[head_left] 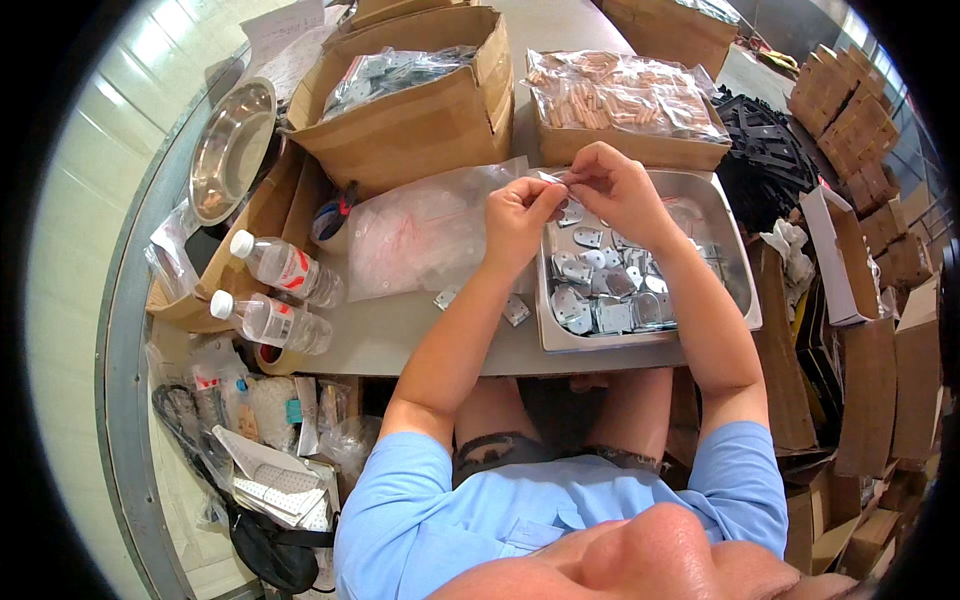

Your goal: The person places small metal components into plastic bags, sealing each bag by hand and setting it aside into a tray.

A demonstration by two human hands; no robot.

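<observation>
My two hands meet above the far left corner of a metal tray [748, 300]. My left hand [518, 215] is closed in a pinch, and so is my right hand [622, 192]. Between their fingertips is a small clear plastic bag [552, 177], mostly hidden by the fingers. The tray holds a loose heap of flat silver metal brackets [608, 280] with rounded ends and holes. Left of the tray lies a large clear bag [415, 240] of small pale pieces. Two loose brackets [515, 310] rest on the table by my left forearm.
An open cardboard box [420, 135] of bagged metal parts stands at the back. Another box [640, 148] holds bagged copper-coloured pins. Two water bottles [285, 268] lie tilted at the left, near a steel bowl [232, 150]. Black parts [765, 150] and cardboard crowd the right.
</observation>
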